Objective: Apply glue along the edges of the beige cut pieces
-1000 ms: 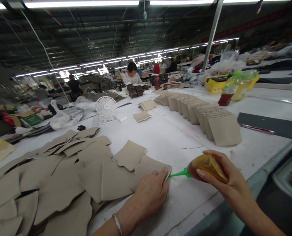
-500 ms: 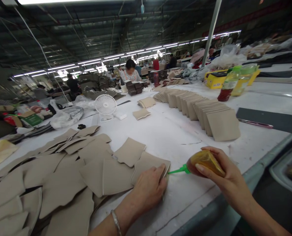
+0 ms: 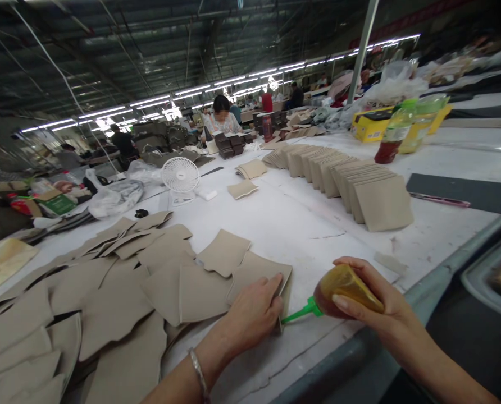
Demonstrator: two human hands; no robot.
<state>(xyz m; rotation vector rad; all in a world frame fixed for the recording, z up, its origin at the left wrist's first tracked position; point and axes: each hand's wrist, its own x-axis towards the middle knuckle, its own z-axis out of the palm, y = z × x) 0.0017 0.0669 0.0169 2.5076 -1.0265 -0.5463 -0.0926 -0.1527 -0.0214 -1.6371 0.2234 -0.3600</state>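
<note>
Your left hand (image 3: 253, 314) lay flat, fingers extended and pressed down, on the near-right corner of a beige, roughly square cut piece of stiff fabric-like sheet (image 3: 256, 275), which sat near the front edge of the white worktop (image 3: 301, 224), at the right end of a loose spread of similar beige cut pieces (image 3: 107, 297). Your right hand (image 3: 374, 300) was closed around a soft amber squeeze bottle with a green nozzle (image 3: 345, 289), fingers curled over its body, thumb along the near side. The bottle's long axis ran nearly level, parallel to the front edge, with the green nozzle tip (image 3: 285, 320) pointing left toward your left hand. The tip sat just beside your left fingertips, at the right edge of the held piece; contact with the sheet could not be confirmed. The piece thus lay directly left of the nozzle, along the bottle's own axis. A fanned row of stacked beige pieces (image 3: 351, 179) stood well apart, toward the far right of the worktop.
</note>
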